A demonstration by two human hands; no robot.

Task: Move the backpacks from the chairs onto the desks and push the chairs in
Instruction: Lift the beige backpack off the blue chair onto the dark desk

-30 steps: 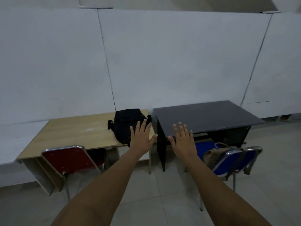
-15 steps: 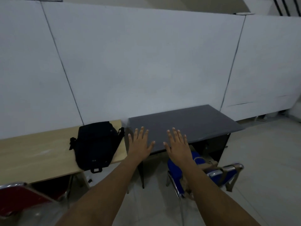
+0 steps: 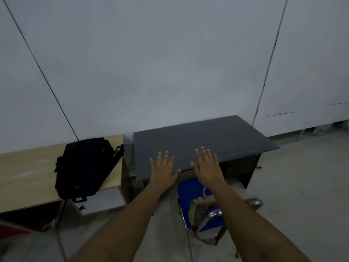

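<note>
A black backpack [image 3: 85,167] lies on the right end of the light wooden desk [image 3: 24,178]. Beside it stands a dark grey desk [image 3: 198,140] with a bare top. In front of that desk is a blue chair [image 3: 190,190] with a tan backpack [image 3: 200,210] on its seat, partly hidden by my right forearm. My left hand [image 3: 163,172] and my right hand [image 3: 207,165] are stretched forward with fingers spread, hovering over the grey desk's front edge and holding nothing. A red chair [image 3: 20,226] shows at the lower left.
White wall panels [image 3: 170,63] run behind both desks. A white drawer unit [image 3: 100,203] hangs under the wooden desk. Grey tiled floor [image 3: 302,186] stretches to the right, with clutter at the wall's foot at the far right.
The view has swung right and closer to the grey desk. The blue chair with the tan backpack now sits right below my hands, and the red chair has slid to the lower left corner.
</note>
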